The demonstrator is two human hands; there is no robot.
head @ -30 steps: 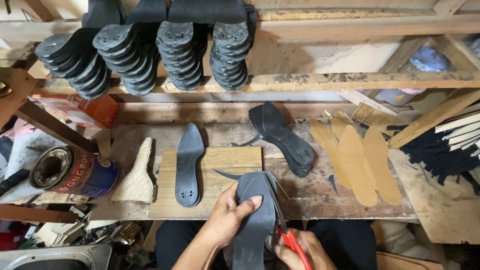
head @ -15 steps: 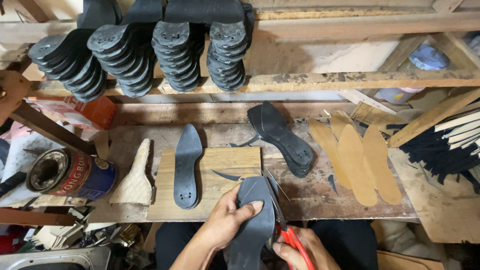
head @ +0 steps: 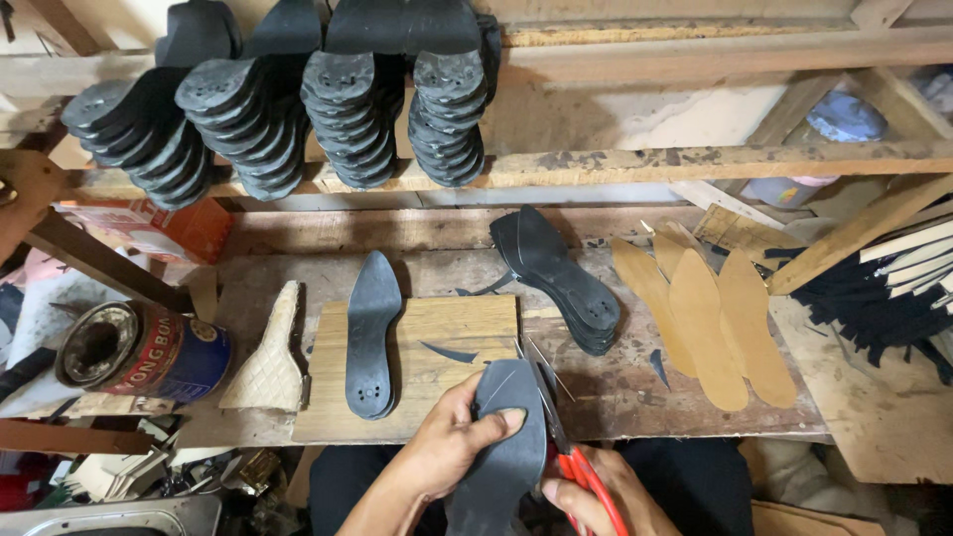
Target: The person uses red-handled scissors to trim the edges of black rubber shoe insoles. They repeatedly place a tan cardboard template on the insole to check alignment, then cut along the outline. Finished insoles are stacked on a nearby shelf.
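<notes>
**Trimming a dark sole at the counter's near edge**

Head view: I see my left hand (head: 447, 452) grasping a dark sole piece (head: 501, 447), thumb laid across its top face and fingers (head: 475, 395) curled round the left edge, so the piece stands steady and tilted up toward me. It sits low in the middle of the frame, over the front edge of the counter (head: 596, 397). My right hand (head: 606, 496) is clenched on red-handled scissors (head: 566, 447), whose blades run along the sole's right edge; held that way, I judge, the edge can be fed to the blades while the left hand turns the piece.

Just beyond lies a wooden board (head: 447, 333) with a thin dark offcut (head: 449, 351) on it and another dark sole (head: 370, 333) lying flat at its left side. A quilted cream piece (head: 268, 362) rests beside that, and a round tin (head: 139, 349) lies on its side further left. To the right are a stack of black soles (head: 561, 283) and several tan insoles (head: 705, 318), well apart from my hands. Rows of black heels (head: 288, 109) hang off the shelf above. Nothing crowds the scissors; only small scraps lie near.
</notes>
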